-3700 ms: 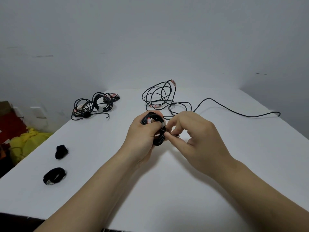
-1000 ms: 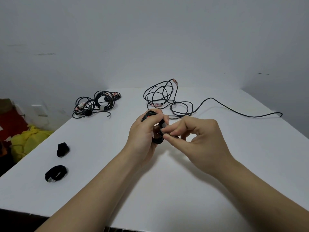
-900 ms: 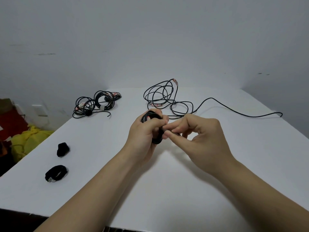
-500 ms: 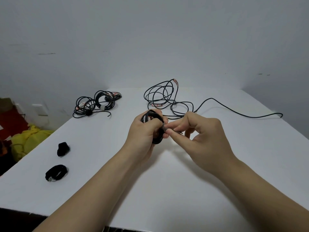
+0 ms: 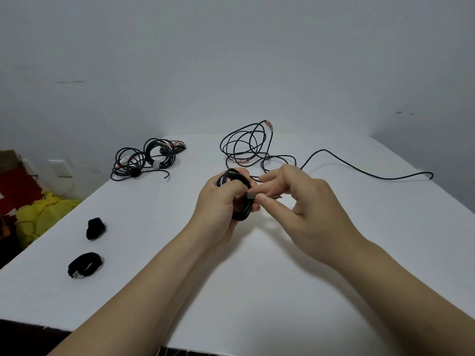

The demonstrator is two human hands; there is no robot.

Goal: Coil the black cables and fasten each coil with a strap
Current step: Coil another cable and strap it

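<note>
1. Head view: your left grip (image 5: 218, 201) is curled round a small coil (image 5: 240, 214) of black cable, holding it above the middle of the worktop (image 5: 257, 278).
2. Your right grip (image 5: 308, 204) meets the coil's right side. Its thumb and forefinger pinch a small grey piece (image 5: 250, 196) that I cannot identify.
3. A loose cable (image 5: 246, 147) lies just behind both hands, its tail trailing right.
4. Bundled cables (image 5: 144, 160) lie far left. A strap (image 5: 95, 228) and a black ring (image 5: 84, 264) sit near the left edge.
</note>
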